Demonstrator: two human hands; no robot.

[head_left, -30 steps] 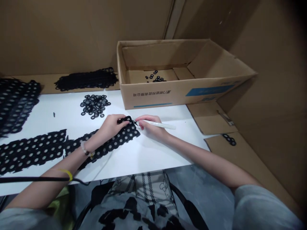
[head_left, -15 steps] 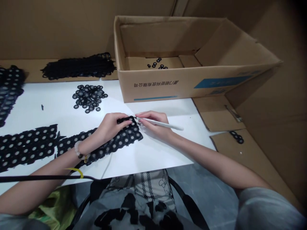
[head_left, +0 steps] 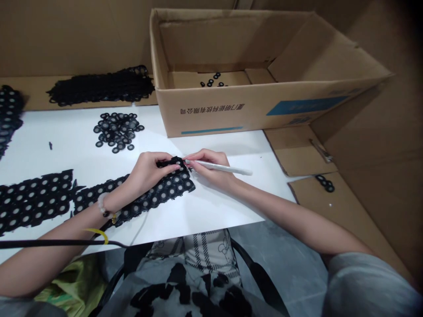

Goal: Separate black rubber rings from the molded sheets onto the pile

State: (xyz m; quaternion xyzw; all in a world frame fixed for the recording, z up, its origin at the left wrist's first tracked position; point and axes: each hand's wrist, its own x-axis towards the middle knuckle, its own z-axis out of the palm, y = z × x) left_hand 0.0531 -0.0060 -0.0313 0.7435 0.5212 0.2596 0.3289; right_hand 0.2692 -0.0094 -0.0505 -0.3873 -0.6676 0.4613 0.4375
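Note:
My left hand (head_left: 153, 169) grips the upper right corner of a black rubber sheet (head_left: 165, 189) dotted with pale round centres, thumb on top. My right hand (head_left: 211, 167) holds a white pen-like tool (head_left: 228, 168) between thumb and fingers. Its near end points at the sheet's corner, and the right fingertips meet the edge there. What lies exactly between the fingertips is too small to make out. Another dotted black sheet (head_left: 36, 200) lies to the left. Beyond my left hand is a pile of loose black rings (head_left: 117, 130) with grey centres.
A large cardboard box (head_left: 211, 108) stands at the back, with several rings (head_left: 210, 82) inside. Stacked black sheets (head_left: 99, 88) lie left of it. Three joined rings (head_left: 325, 183) rest on cardboard at right. A black bar (head_left: 53, 243) crosses the lower left.
The whole view has shifted slightly, with things appearing a little left and higher. Both hands stay at the sheet's corner, and the right hand keeps hold of the pen-like tool.

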